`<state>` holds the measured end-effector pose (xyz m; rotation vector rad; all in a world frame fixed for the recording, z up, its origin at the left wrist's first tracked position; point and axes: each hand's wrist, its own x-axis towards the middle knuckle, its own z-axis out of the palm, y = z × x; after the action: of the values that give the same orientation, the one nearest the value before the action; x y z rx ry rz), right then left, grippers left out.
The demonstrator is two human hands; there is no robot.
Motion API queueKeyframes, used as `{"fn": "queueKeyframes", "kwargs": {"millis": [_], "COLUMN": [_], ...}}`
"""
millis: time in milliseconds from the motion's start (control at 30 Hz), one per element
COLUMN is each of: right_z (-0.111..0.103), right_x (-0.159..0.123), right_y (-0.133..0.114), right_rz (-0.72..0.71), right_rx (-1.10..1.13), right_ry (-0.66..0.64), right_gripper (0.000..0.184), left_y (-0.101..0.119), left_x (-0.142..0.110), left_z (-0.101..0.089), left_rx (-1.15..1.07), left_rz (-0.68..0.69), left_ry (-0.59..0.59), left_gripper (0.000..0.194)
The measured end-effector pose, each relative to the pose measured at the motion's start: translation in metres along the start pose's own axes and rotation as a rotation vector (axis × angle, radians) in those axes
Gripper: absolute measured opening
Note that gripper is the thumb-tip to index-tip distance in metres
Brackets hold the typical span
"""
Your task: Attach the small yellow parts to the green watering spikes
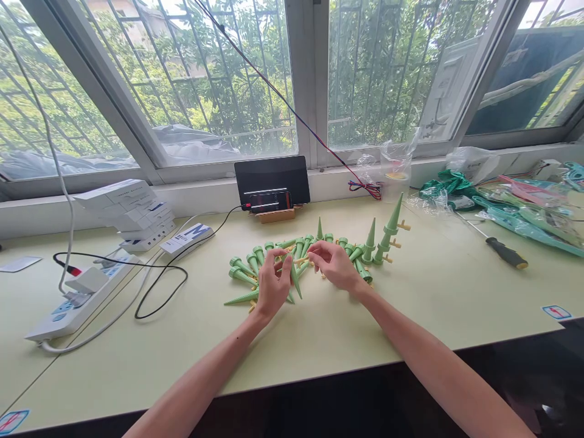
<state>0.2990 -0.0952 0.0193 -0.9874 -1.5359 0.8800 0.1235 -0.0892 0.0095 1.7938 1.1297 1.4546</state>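
My left hand [274, 285] is closed around a green plastic watering spike [296, 282], whose pointed end slants down toward the table. Facing it, my right hand [336, 265] pinches a small yellow valve [302, 261] at the spike's upper part; whether the two are joined is hidden by my fingers. More green spikes with ribbed caps lie in an arc around both hands, one long green cone [241, 298] at the left end. To the right, several stand upright, including a tall nested stack [391, 228] with yellow valves sticking out of its side.
A tablet [272, 172] and a phone [269, 201] lean on a stand by the window. On the left are a power strip [104, 278], cables and white boxes [137, 210]. A screwdriver [505, 252] and plastic bags [533, 213] lie on the right.
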Motion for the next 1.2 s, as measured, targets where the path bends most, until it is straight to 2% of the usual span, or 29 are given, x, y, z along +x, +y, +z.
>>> {"fn": "queueKeyframes", "kwargs": {"millis": [500, 1200], "right_z": [0.0013, 0.0014], "right_x": [0.0000, 0.0008], "right_y": [0.0031, 0.0018], "right_rz": [-0.040, -0.038], "right_rx": [-0.024, -0.007], "right_ry": [-0.087, -0.067], "right_gripper": [0.025, 0.021], "left_y": [-0.0025, -0.0026], "left_x": [-0.0007, -0.0012], "left_z": [-0.0005, -0.0009], "left_rx": [0.007, 0.016], "left_rz": [-0.024, -0.040], "left_ry": [-0.024, -0.047], "left_gripper": [0.020, 0.020]}}
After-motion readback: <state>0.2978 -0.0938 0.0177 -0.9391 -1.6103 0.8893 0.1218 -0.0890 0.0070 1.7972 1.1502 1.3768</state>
